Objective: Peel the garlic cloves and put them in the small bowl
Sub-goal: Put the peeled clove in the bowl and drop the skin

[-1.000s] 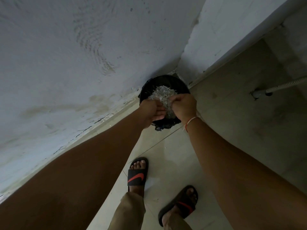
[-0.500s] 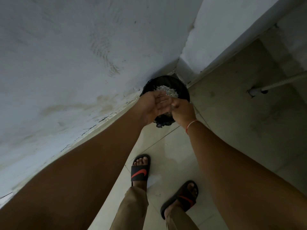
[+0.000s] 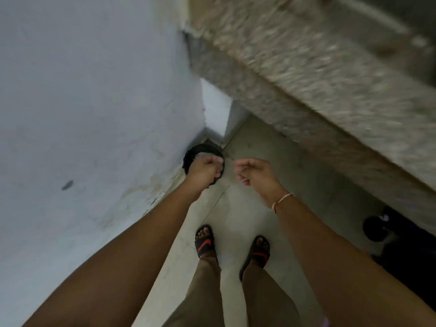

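Note:
A black bin [image 3: 190,159] stands on the floor in the corner by the wall, with pale garlic skins [image 3: 203,153] showing at its top. My left hand [image 3: 205,169] hovers over the bin with its fingers curled under; nothing shows in it. My right hand [image 3: 256,172] hangs to the right of the bin above the floor tiles, its fingers loosely curled and holding nothing that I can see. No garlic cloves and no small bowl are in view.
A white wall [image 3: 94,114] fills the left side. A speckled stone counter edge [image 3: 318,86] runs across the upper right, blurred. Dark objects [image 3: 377,228] sit under it at the right. My feet in black sandals [image 3: 204,243] stand on pale tiles.
Both hands were together over the bin, shedding skins. They have now parted, the right hand moving right off the bin. The view has risen and swung, bringing the counter into sight.

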